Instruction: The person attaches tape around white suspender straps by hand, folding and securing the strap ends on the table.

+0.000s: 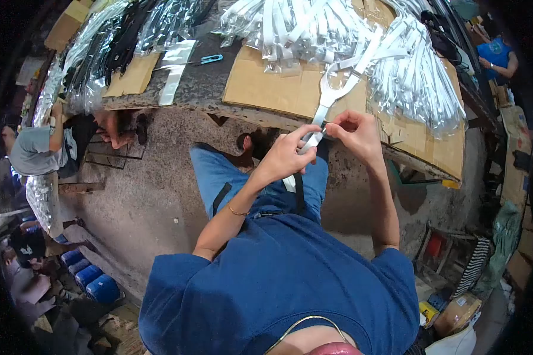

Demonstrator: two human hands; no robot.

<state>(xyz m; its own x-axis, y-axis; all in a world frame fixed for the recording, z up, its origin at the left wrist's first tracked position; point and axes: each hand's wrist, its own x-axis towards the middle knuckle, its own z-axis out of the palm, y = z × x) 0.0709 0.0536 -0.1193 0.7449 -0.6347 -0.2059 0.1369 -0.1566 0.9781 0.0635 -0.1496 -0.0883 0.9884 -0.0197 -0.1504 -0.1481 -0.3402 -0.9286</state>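
A white Y-shaped strap [334,93] runs from the cardboard on the table down over its front edge to my hands. Its lower end is gripped between the fingers of my left hand [285,155], with a short tail looping below the fingertips. Beside it, my right hand [356,135] is closed in a pinch against the strap's edge, where a small dark bit shows; what exactly it pinches is too small to make out. Past my hands, bundles of white straps in clear plastic [417,71] lie on the cardboard sheet [266,83].
A blue-handled tool [210,59] lies on the dark table [204,89] near a clear plastic strip [176,74]. Black straps [123,50] are piled at the far left. Co-workers sit at left [38,148] and stand at right [496,56]. Blue drums [103,288] stand at lower left.
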